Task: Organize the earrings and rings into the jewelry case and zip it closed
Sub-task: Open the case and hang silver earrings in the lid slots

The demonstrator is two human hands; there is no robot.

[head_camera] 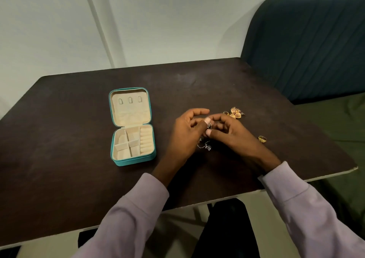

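Our left hand (185,133) and right hand (229,133) pinching a small silver earring (209,125) together, fingers curled, above the dark table (79,178), open jewelry case (132,127) nearby

One jewelry case (132,127), open. Two hands (183,133). One gold ring (262,138) lying apart. Gold earring cluster (235,112): perhaps two, tangled. Small silver pieces (206,146): count unclear.

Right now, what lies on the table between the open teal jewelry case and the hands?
Nothing: in the head view, only bare dark brown tabletop separates the teal zip-up jewelry case from the left hand.
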